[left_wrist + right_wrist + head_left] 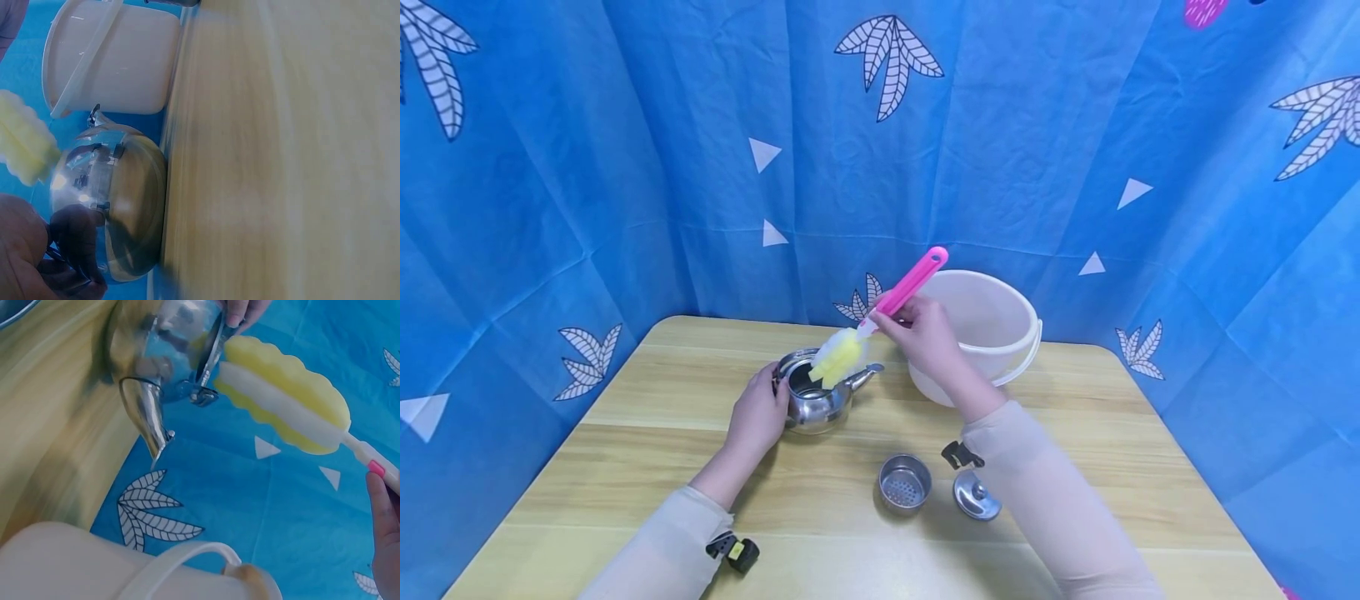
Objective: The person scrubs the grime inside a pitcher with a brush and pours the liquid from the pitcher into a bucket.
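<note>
A shiny steel teapot point(818, 415), uncovered, stands on the left part of the table with its spout point(863, 377) pointing right. My left hand point(758, 410) holds it at the handle side, thumb near the rim. With my right hand point(927, 333) I pinch a sponge bottle brush by the lower part of its pink handle point(913, 282). The brush's yellow and white sponge head point(284, 394) slants down, its tip at the teapot's mouth. Whether the tip touches the rim, I cannot tell. In the left wrist view the teapot point(106, 200) hides part of my fingers.
Behind my right hand stands a white bucket point(1018, 321), its handle hanging to the right. A perforated steel strainer cup point(904, 483) and the steel lid point(977, 495) lie toward the front, the lid beside my right sleeve. A blue curtain point(715, 167) surrounds the wooden table point(827, 533).
</note>
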Motion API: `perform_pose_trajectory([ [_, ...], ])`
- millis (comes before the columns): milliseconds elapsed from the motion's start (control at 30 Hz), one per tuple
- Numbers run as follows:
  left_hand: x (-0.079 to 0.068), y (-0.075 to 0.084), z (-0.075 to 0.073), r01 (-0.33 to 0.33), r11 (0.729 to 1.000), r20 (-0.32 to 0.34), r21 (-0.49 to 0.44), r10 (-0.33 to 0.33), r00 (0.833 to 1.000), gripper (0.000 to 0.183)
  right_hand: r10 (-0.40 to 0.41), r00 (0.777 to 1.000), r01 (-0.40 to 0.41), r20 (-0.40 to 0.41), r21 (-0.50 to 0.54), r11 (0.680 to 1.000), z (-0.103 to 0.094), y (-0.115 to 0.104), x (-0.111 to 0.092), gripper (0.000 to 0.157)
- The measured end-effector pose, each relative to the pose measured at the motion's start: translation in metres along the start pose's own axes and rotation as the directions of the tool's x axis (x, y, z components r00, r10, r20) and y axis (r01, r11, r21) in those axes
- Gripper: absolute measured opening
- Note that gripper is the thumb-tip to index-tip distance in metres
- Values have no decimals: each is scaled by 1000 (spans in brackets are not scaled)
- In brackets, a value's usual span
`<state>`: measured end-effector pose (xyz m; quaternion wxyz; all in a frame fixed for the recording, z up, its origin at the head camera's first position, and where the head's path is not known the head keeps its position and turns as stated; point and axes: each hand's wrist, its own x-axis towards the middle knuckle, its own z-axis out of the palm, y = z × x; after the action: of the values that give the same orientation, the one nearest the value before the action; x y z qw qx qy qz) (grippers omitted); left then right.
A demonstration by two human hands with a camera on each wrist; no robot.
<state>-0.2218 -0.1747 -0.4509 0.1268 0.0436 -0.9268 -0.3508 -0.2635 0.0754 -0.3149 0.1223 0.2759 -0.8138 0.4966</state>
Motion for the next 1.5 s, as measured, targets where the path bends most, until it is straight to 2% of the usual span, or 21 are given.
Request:
perform_pose_trajectory([
  [267, 0, 0, 0, 1, 1000, 1, -3, -1, 1000, 51, 62, 997, -66, 34, 108, 992, 14, -3, 0, 19],
  [500, 0, 0, 0, 9, 1000, 13, -4, -9, 1000, 51, 24, 999, -24, 44, 5, 1000, 27, 3, 1, 19],
  [767, -1, -1, 0, 0, 1000, 17, -2, 0, 1000, 51, 9, 998, -8, 60, -16, 1000, 38, 9, 1, 24],
  [1500, 0, -3, 1, -3, 1000, 7, -3, 3, 1000, 51, 17, 996, -13, 83, -55, 998, 49, 15, 0, 27],
])
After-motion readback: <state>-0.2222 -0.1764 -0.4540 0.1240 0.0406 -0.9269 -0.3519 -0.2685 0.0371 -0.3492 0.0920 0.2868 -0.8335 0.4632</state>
